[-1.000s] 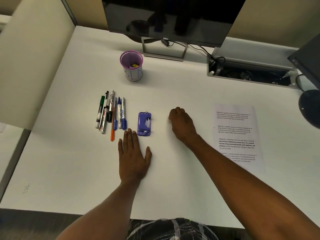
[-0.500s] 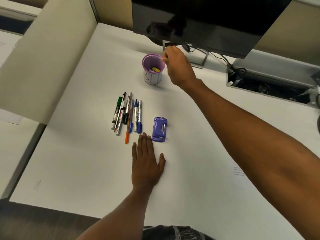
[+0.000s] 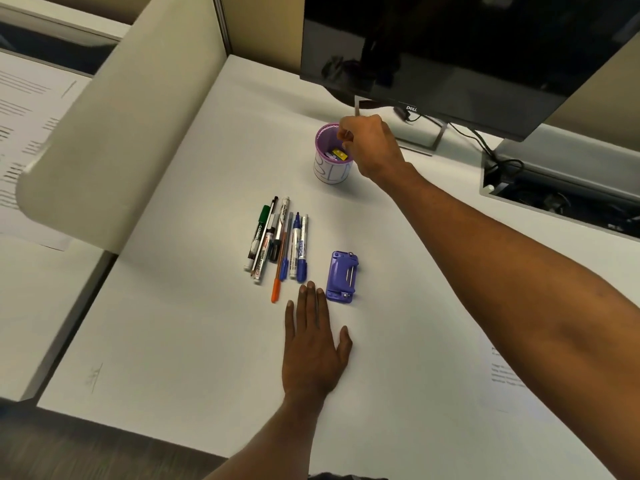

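A purple-rimmed white pen cup (image 3: 329,172) stands on the white desk (image 3: 194,334) in front of the monitor, with small yellow bits inside. My right hand (image 3: 371,147) reaches across to it, with fingers curled over its right rim. My left hand (image 3: 313,344) lies flat on the desk, palm down and fingers straight. Its fingertips stop just short of a row of several pens and markers (image 3: 277,240) and a small purple hole punch (image 3: 342,275).
A dark monitor (image 3: 450,46) on a stand hangs over the back of the desk. A beige divider panel (image 3: 121,133) closes the left side. An open cable tray (image 3: 554,192) sits at the back right. A printed sheet (image 3: 502,375) lies under my right forearm.
My right hand left the desk beside the hole punch, reached back to the cup and now curls over its rim. My left hand stayed flat. The view shifted left.
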Demonstrator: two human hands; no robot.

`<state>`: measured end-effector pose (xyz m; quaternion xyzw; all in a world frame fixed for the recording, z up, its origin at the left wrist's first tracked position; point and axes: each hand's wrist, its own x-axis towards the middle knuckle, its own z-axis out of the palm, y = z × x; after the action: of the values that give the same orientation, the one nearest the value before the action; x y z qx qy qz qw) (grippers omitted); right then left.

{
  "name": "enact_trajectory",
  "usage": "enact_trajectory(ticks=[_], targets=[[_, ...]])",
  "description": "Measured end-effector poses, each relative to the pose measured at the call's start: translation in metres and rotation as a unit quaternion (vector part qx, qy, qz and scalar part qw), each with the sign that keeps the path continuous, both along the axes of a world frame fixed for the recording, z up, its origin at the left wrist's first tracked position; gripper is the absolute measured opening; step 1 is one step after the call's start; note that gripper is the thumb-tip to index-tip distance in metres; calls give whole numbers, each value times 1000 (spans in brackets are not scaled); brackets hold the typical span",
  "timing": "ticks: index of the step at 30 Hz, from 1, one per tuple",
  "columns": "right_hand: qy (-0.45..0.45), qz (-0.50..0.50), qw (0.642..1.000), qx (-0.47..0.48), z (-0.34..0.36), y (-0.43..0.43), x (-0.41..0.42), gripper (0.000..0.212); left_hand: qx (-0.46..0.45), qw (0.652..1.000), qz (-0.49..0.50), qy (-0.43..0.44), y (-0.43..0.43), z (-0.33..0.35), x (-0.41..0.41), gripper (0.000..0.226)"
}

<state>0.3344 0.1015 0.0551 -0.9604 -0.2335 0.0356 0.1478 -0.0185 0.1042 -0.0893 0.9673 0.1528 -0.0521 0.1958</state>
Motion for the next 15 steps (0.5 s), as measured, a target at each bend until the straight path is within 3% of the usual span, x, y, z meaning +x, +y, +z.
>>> enact_trajectory(ticks=[4, 15], targets=[[-5, 7, 999, -36, 3, 0, 1, 15, -2, 1000, -1, 1, 0, -1, 0, 85], [-34, -44, 995, 79, 8, -39, -28, 19, 7, 1000, 0, -9, 1, -2, 1, 85]])
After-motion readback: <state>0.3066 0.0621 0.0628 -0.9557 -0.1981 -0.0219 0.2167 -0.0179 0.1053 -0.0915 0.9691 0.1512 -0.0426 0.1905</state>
